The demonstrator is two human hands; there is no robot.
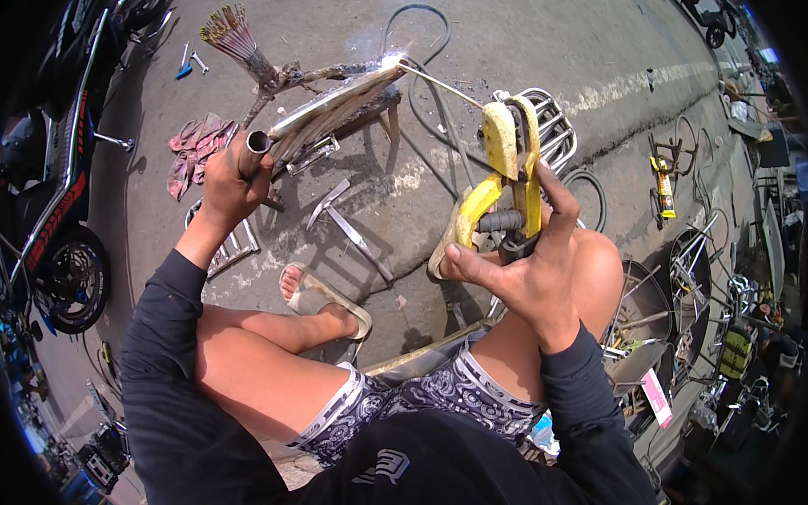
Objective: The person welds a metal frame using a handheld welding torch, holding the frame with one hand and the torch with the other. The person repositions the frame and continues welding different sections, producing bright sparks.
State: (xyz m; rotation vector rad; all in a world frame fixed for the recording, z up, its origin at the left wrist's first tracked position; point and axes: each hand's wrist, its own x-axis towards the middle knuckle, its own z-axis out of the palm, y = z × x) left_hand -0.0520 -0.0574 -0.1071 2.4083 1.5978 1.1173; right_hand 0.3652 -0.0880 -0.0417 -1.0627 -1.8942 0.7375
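My left hand (226,188) is closed around a metal tube (257,143), its round open end facing up. My right hand (541,280) grips a yellow welding electrode holder (499,142). A thin welding rod (441,82) runs from its jaws up and left to a bright, sparking arc at the far end of a long metal piece (338,99). That piece lies on a rough metal work stand (386,118). Whether the tube joins the long piece, I cannot tell. A chipping hammer (356,237) lies on the ground between my hands.
A holder with several welding rods (238,42) rises behind the stand. A pinkish rag (194,152) and small wrenches (192,64) lie left. Cable (416,102) loops across the ground. A chromed rack (551,124) sits beyond my right hand; a motorcycle (66,241) stands far left.
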